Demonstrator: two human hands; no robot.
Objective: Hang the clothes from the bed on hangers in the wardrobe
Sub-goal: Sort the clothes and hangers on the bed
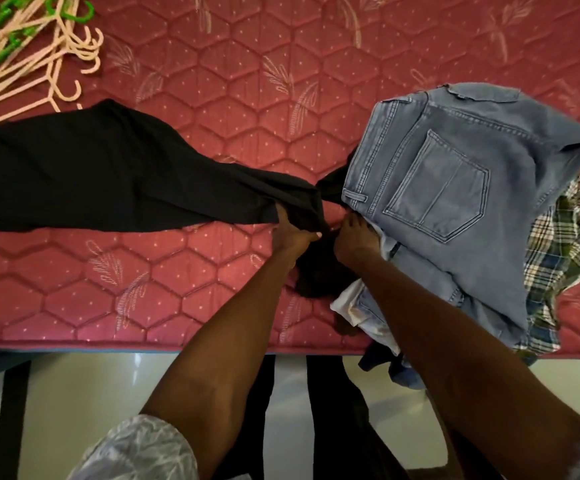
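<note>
Under the left hand [293, 237], black garment [108, 168] bunched.

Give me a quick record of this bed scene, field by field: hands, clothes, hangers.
left hand: grips the black garment
right hand: on the black cloth at the edge of the jeans; grip unclear
pile: jeans on top, plaid shirt beneath
hangers: loose heap, far left of mattress

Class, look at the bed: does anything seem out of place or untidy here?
Yes. The hangers lie in a tangled heap at the mattress corner. The clothes pile under the jeans is rumpled, with cloth spilling over the mattress edge. The left hand grips the black garment.
</note>
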